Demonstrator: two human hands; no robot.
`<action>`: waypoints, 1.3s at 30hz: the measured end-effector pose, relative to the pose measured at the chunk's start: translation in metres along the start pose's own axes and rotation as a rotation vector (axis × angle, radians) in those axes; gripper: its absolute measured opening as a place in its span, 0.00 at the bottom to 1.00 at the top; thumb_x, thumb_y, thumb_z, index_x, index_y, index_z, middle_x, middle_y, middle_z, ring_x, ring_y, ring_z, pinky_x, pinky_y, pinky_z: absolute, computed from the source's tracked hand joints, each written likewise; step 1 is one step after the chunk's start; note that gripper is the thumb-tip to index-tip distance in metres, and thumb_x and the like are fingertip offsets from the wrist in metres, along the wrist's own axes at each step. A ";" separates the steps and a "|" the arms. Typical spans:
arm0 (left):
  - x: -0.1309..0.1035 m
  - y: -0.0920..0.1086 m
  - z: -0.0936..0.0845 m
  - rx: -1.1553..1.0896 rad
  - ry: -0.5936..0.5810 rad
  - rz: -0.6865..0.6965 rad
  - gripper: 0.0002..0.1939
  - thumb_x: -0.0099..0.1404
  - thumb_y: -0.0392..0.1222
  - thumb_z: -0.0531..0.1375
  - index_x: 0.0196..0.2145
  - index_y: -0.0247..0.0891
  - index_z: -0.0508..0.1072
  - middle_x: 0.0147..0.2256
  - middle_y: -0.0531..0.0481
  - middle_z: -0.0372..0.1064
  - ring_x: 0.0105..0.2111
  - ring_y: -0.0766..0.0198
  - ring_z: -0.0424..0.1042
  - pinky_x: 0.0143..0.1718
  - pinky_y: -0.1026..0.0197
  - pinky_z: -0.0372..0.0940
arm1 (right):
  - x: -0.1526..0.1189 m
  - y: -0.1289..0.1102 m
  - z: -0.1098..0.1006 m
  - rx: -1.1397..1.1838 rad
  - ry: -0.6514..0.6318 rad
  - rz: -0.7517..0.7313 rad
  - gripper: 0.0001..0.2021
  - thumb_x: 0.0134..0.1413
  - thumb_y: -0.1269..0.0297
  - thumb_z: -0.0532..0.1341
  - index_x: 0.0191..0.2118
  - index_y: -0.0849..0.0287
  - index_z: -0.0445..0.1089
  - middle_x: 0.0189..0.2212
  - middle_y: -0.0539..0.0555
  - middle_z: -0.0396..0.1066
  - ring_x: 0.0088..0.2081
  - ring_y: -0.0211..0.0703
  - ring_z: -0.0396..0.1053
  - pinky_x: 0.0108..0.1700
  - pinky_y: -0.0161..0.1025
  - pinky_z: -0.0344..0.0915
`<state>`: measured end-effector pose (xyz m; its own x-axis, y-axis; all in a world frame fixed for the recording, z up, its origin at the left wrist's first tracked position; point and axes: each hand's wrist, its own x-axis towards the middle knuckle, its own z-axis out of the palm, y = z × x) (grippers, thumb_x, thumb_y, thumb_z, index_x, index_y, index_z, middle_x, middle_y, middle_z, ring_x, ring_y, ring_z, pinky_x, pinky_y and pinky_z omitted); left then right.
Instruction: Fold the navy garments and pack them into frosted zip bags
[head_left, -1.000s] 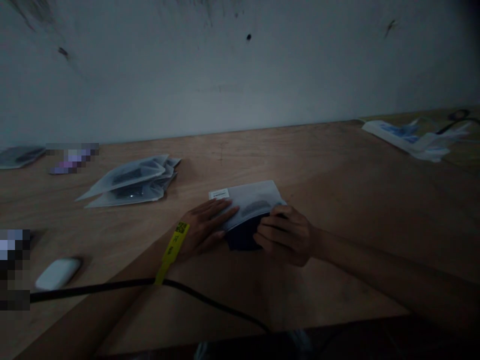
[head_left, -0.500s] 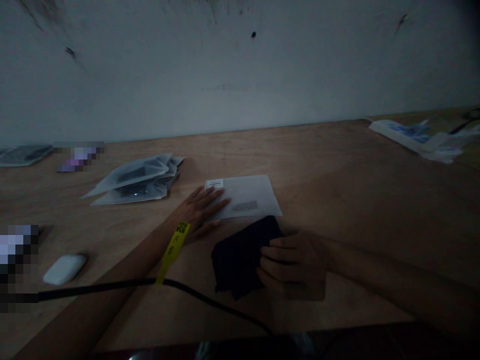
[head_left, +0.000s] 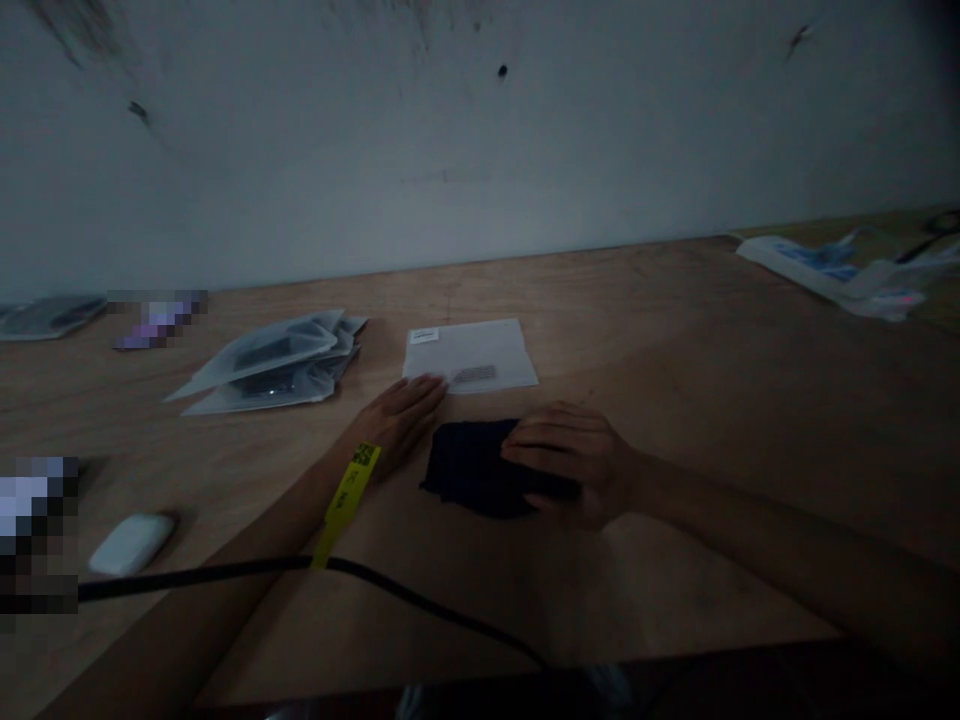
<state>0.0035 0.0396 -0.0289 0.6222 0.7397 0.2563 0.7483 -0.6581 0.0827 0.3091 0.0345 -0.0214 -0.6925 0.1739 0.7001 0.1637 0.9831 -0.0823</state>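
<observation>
A folded dark navy cloth [head_left: 469,470] lies on the wooden table in front of me. My right hand [head_left: 574,460] grips its right end, with the thumb below and the fingers over the top. Just beyond it is a flat, frosted plastic bag [head_left: 480,350] with a small white label at its upper left and a printed patch near its lower edge. My left hand [head_left: 401,415] rests with outstretched fingers on the table, the fingertips touching the bag's lower left edge. The cloth's exact kind is hard to make out in the dim light.
Left of the bag, several frosted bags with dark contents [head_left: 277,365] are stacked. A white rounded case [head_left: 131,545] sits at the near left. A black cable [head_left: 225,572] with a yellow tag [head_left: 349,500] crosses the foreground. White and blue plastic packaging [head_left: 832,270] lies far right.
The frosted bag has slid away from me and slightly left, and my left fingers now reach only its near edge. My right hand has moved the dark cloth forward and turned it flatter.
</observation>
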 end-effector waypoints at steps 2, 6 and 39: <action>0.000 0.002 -0.005 -0.034 -0.011 -0.017 0.24 0.78 0.43 0.43 0.67 0.35 0.56 0.67 0.43 0.54 0.68 0.55 0.51 0.68 0.45 0.51 | 0.000 -0.002 0.000 0.011 0.020 0.041 0.15 0.56 0.64 0.63 0.50 0.58 0.72 0.40 0.56 0.79 0.40 0.46 0.77 0.41 0.43 0.74; -0.003 0.007 -0.018 -0.157 0.010 0.081 0.31 0.77 0.54 0.39 0.71 0.37 0.46 0.69 0.43 0.48 0.70 0.52 0.46 0.70 0.42 0.41 | 0.002 -0.004 -0.002 0.153 0.137 0.339 0.08 0.59 0.67 0.63 0.44 0.56 0.75 0.36 0.52 0.79 0.33 0.40 0.77 0.35 0.36 0.73; -0.004 0.020 -0.016 -0.175 -0.088 0.152 0.35 0.74 0.61 0.43 0.70 0.41 0.48 0.68 0.41 0.49 0.69 0.44 0.45 0.68 0.34 0.36 | 0.003 -0.025 0.004 0.245 -0.013 0.349 0.10 0.59 0.69 0.59 0.45 0.63 0.72 0.37 0.57 0.75 0.36 0.42 0.73 0.36 0.38 0.69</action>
<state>0.0125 0.0217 -0.0132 0.7477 0.6349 0.1945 0.5983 -0.7712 0.2173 0.2998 0.0105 -0.0203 -0.6344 0.4976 0.5915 0.2192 0.8496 -0.4797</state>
